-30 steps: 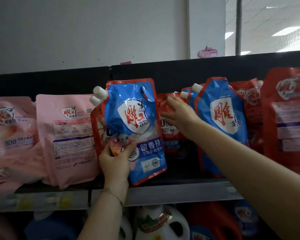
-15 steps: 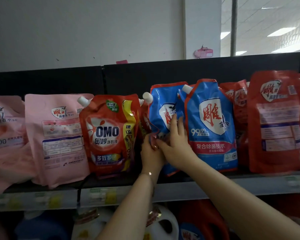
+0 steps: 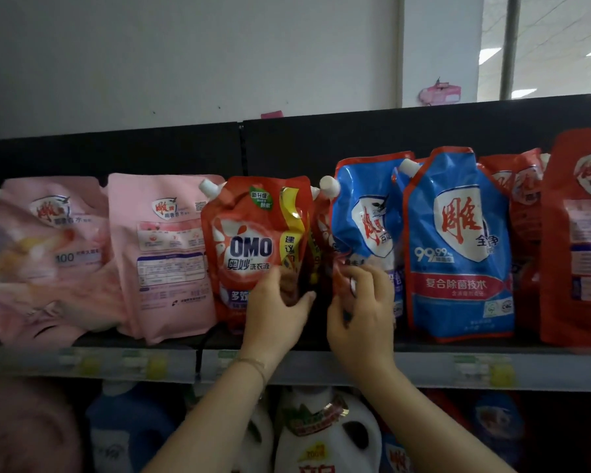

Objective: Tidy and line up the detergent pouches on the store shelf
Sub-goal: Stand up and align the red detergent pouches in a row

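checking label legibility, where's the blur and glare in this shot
In the head view the pink pouches at far left are smeared by blur; also in the head view, glare streaks the OMO pouch and the blue pouch beside it; the head view's lower shelf bottles sit in dim shadow.

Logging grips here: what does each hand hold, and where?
Left hand grips the red pouch at its lower right edge; right hand pinches the left blue pouch at its lower left edge.
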`<state>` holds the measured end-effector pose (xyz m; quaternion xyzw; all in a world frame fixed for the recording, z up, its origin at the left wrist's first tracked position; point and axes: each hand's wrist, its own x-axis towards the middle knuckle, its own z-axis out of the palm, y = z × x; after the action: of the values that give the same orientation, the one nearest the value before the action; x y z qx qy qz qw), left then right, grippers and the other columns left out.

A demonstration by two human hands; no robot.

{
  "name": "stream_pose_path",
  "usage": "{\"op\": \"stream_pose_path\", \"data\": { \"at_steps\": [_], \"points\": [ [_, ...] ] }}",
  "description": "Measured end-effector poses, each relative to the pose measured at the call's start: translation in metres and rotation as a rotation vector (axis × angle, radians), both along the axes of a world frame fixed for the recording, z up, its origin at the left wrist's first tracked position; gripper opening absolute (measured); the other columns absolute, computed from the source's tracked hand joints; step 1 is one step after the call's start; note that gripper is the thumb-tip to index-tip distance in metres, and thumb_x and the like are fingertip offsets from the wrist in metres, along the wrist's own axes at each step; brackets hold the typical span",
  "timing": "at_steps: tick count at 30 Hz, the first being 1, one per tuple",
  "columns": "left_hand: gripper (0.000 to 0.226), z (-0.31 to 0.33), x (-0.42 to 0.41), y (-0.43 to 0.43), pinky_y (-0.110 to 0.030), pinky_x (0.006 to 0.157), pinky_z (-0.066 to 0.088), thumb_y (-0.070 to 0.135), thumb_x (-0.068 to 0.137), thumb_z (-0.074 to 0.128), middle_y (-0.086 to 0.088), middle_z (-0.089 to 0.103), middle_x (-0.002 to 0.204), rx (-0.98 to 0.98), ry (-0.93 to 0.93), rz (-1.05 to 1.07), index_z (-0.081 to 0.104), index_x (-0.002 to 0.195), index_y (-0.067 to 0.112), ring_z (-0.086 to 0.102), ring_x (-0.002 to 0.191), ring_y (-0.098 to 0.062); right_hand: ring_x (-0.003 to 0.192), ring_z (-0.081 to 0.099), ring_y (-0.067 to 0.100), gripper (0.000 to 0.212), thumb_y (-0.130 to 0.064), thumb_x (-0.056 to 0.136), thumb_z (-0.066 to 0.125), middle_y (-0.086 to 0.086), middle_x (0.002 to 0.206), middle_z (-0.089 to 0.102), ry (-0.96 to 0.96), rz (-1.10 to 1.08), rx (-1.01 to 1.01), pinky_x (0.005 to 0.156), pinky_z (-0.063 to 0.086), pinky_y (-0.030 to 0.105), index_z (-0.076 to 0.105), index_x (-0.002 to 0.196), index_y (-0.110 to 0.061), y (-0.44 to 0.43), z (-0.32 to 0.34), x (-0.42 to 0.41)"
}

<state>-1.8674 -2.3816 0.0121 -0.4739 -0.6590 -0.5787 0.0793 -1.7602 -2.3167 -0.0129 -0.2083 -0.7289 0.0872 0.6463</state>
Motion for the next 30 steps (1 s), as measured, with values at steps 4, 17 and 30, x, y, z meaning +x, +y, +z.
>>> {"op": "stream_pose_path", "data": {
  "at_steps": [4,17,30],
  "points": [
    [0.035,-0.007,-0.037,-0.019,-0.028,0.084,0.046,0.02,0.078,0.074,0.005,0.043,0.102,0.083,0.155,0.298,0.05,0.104,0.021,0.05,0.1,-0.018,0.085,0.048,0.002,0.024,-0.007,0.086,0.06,-0.012,0.1,0.046,-0.169,0.256,-0.151,0.07,0.043,0.017,0.055,0.107,-0.017,-0.021,-0.012,-0.023],
    [0.059,-0.044,-0.06,-0.019,-0.039,0.098,0.045,0.044,0.083,0.064,-0.009,0.039,0.128,0.124,0.254,0.361,0.041,0.134,0.026,0.043,0.119,-0.025,0.116,0.05,0.035,0.069,-0.012,0.085,0.055,0.003,0.151,0.014,-0.57,0.124,-0.277,0.091,0.05,0.049,0.017,0.13,-0.048,-0.028,0.005,-0.077],
    [0.068,-0.049,-0.07,-0.016,-0.033,0.096,0.049,0.038,0.084,0.069,0.009,0.052,0.129,0.101,0.215,0.183,0.035,0.142,0.026,0.05,0.116,-0.008,0.114,0.053,0.03,0.077,-0.006,0.083,0.056,0.0,0.148,0.025,-0.447,0.118,-0.315,0.087,0.053,0.044,0.016,0.132,-0.05,-0.016,-0.003,-0.076]
  ]
}}
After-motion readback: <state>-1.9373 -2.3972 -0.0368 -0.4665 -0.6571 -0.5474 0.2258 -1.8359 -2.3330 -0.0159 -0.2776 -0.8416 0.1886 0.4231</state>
